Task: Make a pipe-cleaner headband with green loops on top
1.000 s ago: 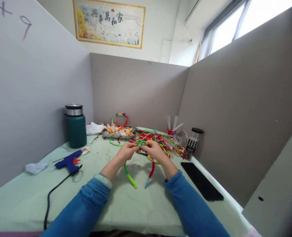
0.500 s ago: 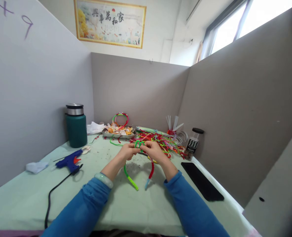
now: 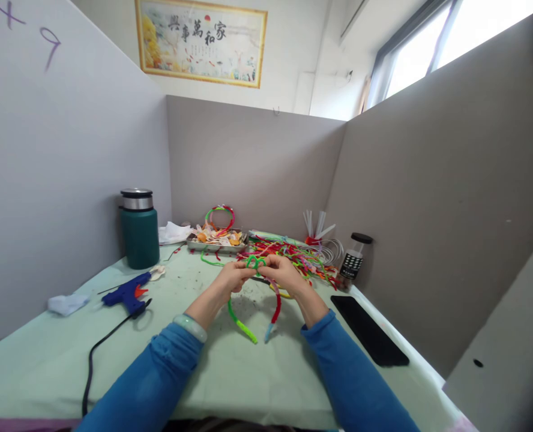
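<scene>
Between my two hands are small looped shapes of green pipe cleaner [image 3: 255, 262]. My left hand [image 3: 233, 278] pinches them from the left, and my right hand [image 3: 283, 274] from the right with thumb and fingertips. Below my fingers curves a headband [image 3: 277, 307] wrapped in pipe cleaner, one arm green, the other pink and red with a pale blue tip. Its top is hidden behind my hands, so how the loops join it cannot be seen. Behind my right hand lies a pile of colourful pipe cleaners [image 3: 300, 258].
A blue glue gun [image 3: 125, 295] with a black cord and a teal flask [image 3: 139, 234] stand left. At the back, a metal tray [image 3: 216, 246] holds small pieces and another wrapped headband [image 3: 233, 217]. Right are a black-lidded jar [image 3: 353, 262] and a black flat slab [image 3: 369, 330].
The headband's green arm has swung slightly right, toward the red arm. The green loops have turned a little and show more openly between my fingertips. Both hands keep their pinch.
</scene>
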`<control>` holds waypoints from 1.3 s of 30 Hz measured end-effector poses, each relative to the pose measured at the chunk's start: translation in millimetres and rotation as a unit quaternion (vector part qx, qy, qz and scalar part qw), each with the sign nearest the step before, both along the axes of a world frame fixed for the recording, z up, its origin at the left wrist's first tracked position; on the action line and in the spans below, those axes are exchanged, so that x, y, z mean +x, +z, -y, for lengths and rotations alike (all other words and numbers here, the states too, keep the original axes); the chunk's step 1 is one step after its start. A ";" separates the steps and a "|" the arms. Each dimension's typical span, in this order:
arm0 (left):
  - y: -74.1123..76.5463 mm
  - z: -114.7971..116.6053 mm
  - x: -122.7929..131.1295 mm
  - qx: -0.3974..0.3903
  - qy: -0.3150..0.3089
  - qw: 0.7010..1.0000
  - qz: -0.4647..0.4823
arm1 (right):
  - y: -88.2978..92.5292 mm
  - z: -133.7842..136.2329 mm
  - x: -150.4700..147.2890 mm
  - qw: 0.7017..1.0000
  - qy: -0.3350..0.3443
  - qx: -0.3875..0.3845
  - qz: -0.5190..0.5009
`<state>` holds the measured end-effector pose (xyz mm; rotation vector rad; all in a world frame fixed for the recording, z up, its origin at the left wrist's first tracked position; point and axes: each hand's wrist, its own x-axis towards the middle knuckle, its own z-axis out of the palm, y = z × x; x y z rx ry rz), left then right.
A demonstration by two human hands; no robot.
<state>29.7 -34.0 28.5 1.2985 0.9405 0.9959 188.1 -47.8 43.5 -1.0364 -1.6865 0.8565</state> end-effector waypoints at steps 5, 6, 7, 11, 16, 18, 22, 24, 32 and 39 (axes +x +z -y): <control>1.0 -0.3 -1.3 0.001 0.008 1.000 -0.017 | -0.3 -1.3 2.3 1.000 0.021 0.000 -0.019; 1.1 -0.3 -1.5 0.005 0.006 1.000 -0.023 | -0.4 -1.4 1.9 0.999 0.026 0.012 -0.025; 1.1 -0.3 -1.4 0.011 0.003 0.999 -0.030 | -0.3 -1.4 1.0 0.999 0.029 0.024 -0.027; -2.0 -0.2 1.5 0.044 0.008 0.997 -0.066 | -0.8 -0.7 -8.1 0.994 -0.014 0.093 0.047; -6.9 0.6 6.1 0.047 0.057 0.990 -0.118 | -2.8 -1.2 -25.1 0.956 -0.087 0.213 0.181; -6.0 0.8 5.4 0.038 0.055 0.992 -0.108 | -2.8 -1.7 -26.3 0.959 -0.091 0.210 0.169; -1.6 -0.3 0.6 0.015 0.019 0.998 -0.055 | -2.4 -2.5 -14.8 0.992 -0.053 0.088 0.077; -0.3 -1.3 -1.0 0.004 0.019 0.999 -0.040 | -3.4 -3.3 -7.7 0.998 -0.019 0.033 0.047; -2.9 -4.6 -5.6 0.024 -0.016 1.000 -0.011 | -11.6 -11.5 -1.9 0.999 -0.036 -0.012 -0.012; -3.9 -4.0 -6.2 0.030 0.002 1.000 0.002 | -11.0 -8.0 -2.1 1.000 -0.008 -0.001 0.012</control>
